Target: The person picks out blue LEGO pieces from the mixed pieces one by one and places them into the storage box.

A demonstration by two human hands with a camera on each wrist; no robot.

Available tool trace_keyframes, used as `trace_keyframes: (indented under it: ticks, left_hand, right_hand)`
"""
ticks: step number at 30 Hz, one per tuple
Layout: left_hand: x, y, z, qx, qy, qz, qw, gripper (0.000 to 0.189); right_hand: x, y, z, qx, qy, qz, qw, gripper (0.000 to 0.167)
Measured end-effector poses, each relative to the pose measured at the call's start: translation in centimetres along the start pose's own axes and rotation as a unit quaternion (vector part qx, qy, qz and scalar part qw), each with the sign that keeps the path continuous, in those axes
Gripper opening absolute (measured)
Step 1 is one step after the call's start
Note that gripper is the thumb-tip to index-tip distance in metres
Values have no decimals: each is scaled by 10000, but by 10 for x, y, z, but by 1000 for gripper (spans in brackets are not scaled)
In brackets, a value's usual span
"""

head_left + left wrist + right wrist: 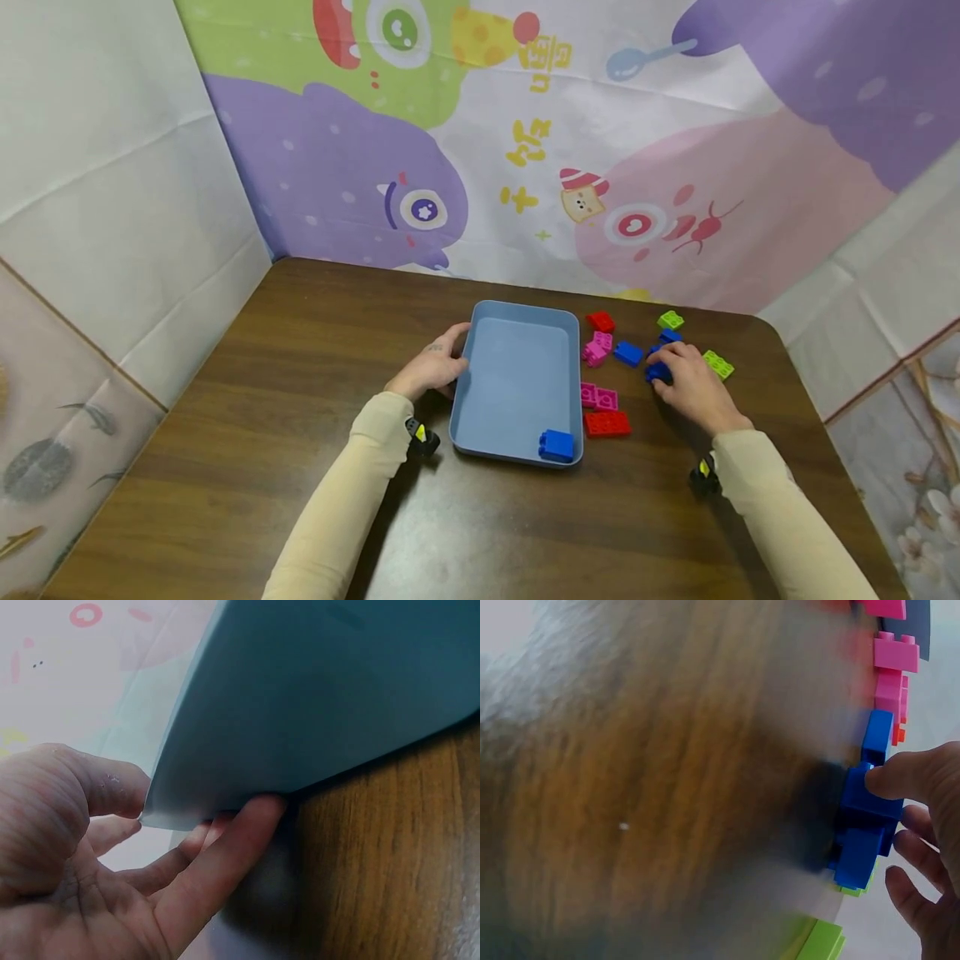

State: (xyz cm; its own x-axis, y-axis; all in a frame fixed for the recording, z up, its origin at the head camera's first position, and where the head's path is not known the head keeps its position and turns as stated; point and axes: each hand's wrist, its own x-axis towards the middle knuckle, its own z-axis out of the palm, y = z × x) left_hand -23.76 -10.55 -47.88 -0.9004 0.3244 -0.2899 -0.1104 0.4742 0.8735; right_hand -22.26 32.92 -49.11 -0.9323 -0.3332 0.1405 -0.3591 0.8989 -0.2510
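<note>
My left hand [431, 367] grips the left wall of a shallow grey-blue tray [517, 367], with the thumb at the rim and the other fingers against the outside and under it in the left wrist view. Inside the tray, a blue toy building brick [557, 447] lies in the near right corner. Right of the tray, my right hand [697, 387] pinches another blue building brick [866, 796]; its thumb presses the near face while the fingers reach round behind. More blue bricks [857, 856] crowd against that one, partly covered by the hand in the head view.
Between tray and right hand lie red bricks [607, 425], pink bricks [596, 350] and a single blue brick [628, 354]. Two lime green bricks, one farther back [671, 319] and one to the right [718, 365], lie near the right hand. A printed cloth [517, 167] hangs behind the wooden table [225, 450].
</note>
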Motion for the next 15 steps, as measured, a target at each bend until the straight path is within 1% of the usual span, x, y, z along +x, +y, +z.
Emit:
trace_keyframes:
  ticks: [6,10,15]
  left_hand:
    - [1,-1,1,76,2,-74,9999,69]
    - [0,-1,1,66,31,-28,10000,70]
    - [0,0,-1,87,83,18,9999,69]
  right_hand:
    - [-5,2,5,130,143,-134,9997,27]
    - [-5,2,7,209,188,-213,9994,23]
    - [-3,0,6,314,50,-162,9994,20]
